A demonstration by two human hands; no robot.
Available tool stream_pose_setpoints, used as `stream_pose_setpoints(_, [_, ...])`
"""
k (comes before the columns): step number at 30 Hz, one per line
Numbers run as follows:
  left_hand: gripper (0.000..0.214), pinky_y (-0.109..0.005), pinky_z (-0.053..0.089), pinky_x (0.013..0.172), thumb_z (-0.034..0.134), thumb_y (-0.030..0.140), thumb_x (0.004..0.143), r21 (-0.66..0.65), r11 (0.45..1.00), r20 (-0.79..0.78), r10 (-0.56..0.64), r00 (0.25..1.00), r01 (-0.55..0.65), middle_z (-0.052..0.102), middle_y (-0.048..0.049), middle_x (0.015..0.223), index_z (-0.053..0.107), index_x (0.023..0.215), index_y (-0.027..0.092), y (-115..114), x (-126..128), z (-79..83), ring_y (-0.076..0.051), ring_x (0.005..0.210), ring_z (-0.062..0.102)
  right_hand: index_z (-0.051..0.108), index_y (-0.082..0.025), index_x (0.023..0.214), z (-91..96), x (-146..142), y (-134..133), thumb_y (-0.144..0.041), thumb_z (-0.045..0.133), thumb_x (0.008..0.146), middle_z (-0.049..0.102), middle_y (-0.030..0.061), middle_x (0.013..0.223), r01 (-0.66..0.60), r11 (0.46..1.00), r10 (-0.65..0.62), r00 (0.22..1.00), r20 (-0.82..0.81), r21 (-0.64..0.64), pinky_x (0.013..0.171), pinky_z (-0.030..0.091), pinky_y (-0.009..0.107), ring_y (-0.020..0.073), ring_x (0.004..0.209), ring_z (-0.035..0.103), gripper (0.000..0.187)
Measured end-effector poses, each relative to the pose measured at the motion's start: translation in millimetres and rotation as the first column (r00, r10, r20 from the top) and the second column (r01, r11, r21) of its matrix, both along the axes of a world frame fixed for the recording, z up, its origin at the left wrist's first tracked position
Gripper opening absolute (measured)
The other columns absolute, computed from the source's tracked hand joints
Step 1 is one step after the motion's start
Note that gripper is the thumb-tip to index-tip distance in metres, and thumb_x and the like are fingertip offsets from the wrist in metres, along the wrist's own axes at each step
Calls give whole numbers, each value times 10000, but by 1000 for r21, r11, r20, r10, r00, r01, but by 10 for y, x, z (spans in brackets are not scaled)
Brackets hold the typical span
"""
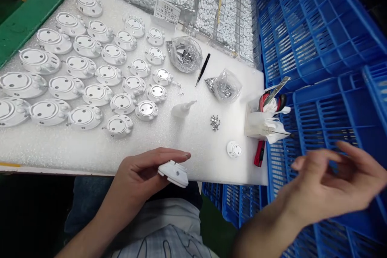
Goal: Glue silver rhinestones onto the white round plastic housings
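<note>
My left hand (136, 179) is closed on a small white plastic part (177, 174) at the front edge of the foam-covered table. The part is tilted and has a small round grey dot on its side. To the right, my right hand (335, 183) is raised in front of the blue crates, its fingers loosely bent and apart, with nothing seen in them. Rows of similar white oval pieces (85, 116) with dark dots stand on the foam to the left. Beyond my left hand is a white squeeze bottle (183, 109) with a thin nozzle.
Clear bags of small shiny pieces (186, 54) lie near black tweezers (203, 69). A loose pile of shiny bits (215, 123) and a small white round part (234, 149) are nearer. A white tool holder (256, 123) stands beside stacked blue crates (317, 40). Compartment trays (193, 16) line the back.
</note>
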State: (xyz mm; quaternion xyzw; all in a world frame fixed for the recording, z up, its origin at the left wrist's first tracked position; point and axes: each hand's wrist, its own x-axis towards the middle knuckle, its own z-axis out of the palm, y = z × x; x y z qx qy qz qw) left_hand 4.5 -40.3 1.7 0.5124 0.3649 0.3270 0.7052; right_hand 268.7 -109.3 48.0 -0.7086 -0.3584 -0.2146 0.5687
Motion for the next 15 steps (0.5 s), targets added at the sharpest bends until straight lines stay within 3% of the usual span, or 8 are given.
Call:
stream_pose_setpoints(3, [291,-317,651,888,742,150,842,-15,1000,-16,15,1000,-15,845,-8,1056,857,1008,360,-20,13,0,-256,1007,792,685,-203,1178,-124,183,-9,-310,839,748,641,56,1039,-12,970,6,1000,-28,-245,560,399,307,164,724,601,469])
stream_pose_setpoints(5, [274,-328,655,883,745,148,824,-31,999,-5,14,1000,-15,846,-18,1048,863,986,335,-28,34,9,-263,1010,791,723,-184,1089,-188,274,-22,-363,786,809,665,48,928,54,935,-29,997,75,-349,591,419,323,169,679,578,338])
stream_pose_setpoints(8, [260,-317,656,871,743,134,815,-71,997,25,16,1000,-14,846,-17,1036,867,956,314,-31,63,25,-252,1004,791,741,-198,863,-250,408,-20,-423,702,875,645,25,753,170,923,-108,975,193,-344,594,441,360,185,589,554,229])
stream_pose_setpoints(11, [284,-296,646,885,735,101,818,-89,996,58,19,998,-14,845,-9,1043,864,967,306,-31,71,33,-231,1014,787,729,-217,791,-276,535,4,-458,750,836,621,24,692,176,933,-127,977,170,-315,619,465,398,223,601,593,246])
stream_pose_setpoints(15, [324,-266,629,899,736,59,798,-113,993,86,23,996,-13,846,-2,1046,862,969,305,-29,53,40,-211,1034,782,710,-230,733,-285,591,48,-364,777,801,618,42,665,196,928,-130,968,216,-318,645,465,427,250,627,613,165])
